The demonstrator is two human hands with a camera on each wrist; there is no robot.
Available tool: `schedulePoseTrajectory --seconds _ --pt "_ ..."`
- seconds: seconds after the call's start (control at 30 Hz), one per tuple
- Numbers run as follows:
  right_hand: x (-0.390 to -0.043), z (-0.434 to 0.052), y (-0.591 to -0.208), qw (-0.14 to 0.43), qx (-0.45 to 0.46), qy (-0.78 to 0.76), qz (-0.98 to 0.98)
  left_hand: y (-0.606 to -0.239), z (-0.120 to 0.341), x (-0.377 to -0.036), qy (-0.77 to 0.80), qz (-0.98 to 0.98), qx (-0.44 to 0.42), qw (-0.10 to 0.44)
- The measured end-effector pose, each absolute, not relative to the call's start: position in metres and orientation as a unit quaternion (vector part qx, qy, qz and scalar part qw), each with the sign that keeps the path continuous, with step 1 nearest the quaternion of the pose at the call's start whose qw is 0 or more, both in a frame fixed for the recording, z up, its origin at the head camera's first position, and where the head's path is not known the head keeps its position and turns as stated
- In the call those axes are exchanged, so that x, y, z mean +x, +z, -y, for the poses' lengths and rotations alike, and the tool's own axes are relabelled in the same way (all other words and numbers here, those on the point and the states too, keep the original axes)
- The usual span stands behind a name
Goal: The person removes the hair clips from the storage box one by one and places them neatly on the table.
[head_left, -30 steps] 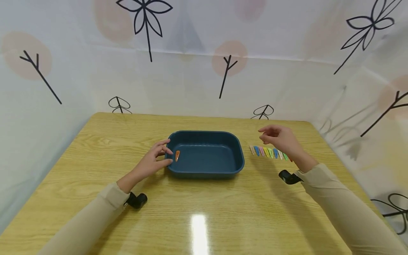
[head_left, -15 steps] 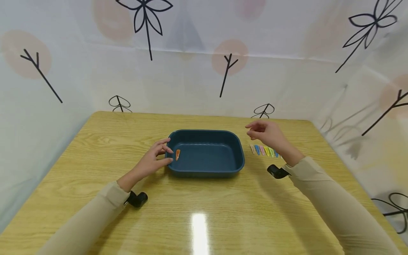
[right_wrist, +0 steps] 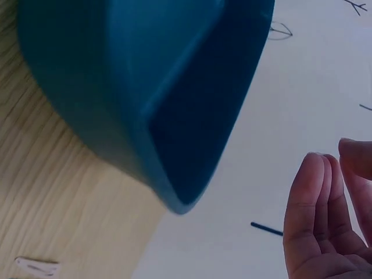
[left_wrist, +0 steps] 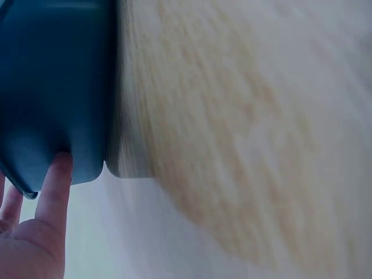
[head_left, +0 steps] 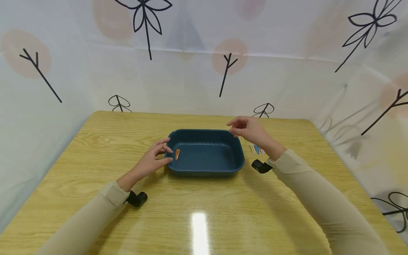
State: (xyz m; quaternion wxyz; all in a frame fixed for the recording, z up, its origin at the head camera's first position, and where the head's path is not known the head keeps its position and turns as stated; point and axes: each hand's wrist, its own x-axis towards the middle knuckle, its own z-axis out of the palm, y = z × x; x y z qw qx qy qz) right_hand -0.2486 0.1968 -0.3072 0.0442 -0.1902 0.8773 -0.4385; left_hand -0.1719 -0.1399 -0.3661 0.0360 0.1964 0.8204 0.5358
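A deep dark blue rectangular tray (head_left: 204, 174) stands on the wooden table, with an orange snap hair clip (head_left: 177, 154) inside near its left end. My left hand (head_left: 153, 159) grips that end. In the left wrist view its thumb (left_wrist: 57, 189) lies along the outer wall and other fingers pass behind the rim. Above the tray's far right corner hangs my right hand (head_left: 250, 131), thumb and fingertips close together. No item shows between them, though something small could be hidden. To the right lie more snap clips, including a blue clip (head_left: 256, 149), partly covered by the right forearm.
The yellowish wooden table (head_left: 197, 198) ends at a white cloth backdrop (head_left: 185, 81) with plant drawings, which also runs along both sides. A black wrist camera (head_left: 261, 166) sits under the right wrist, another (head_left: 137, 200) under the left.
My right hand has moved left from above the row of clips to the tray's far right corner, its forearm now covering more of the row. The left hand, tray and orange clip stay put.
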Motion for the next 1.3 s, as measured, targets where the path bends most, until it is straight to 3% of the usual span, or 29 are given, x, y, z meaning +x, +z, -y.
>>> schedulePoseTrajectory --seconds 0.33,0.53,1.0,1.3 --pt "-0.260 -0.165 -0.313 0.081 -0.219 -0.465 -0.854 -0.368 0.140 -0.173 0.530 -0.824 0.198 0.032" --pt "-0.268 -0.147 -0.319 0.104 -0.239 -0.486 -0.834 -0.392 0.145 -0.189 0.531 -0.823 0.200 0.031" --pt "-0.283 -0.100 -0.341 0.163 -0.304 -0.441 -0.829 -0.398 0.148 -0.193 0.545 -0.813 0.201 0.028" --pt "-0.289 -0.071 -0.360 0.235 -0.341 -0.391 -0.822 -0.397 0.149 -0.193 0.545 -0.814 0.200 0.027"
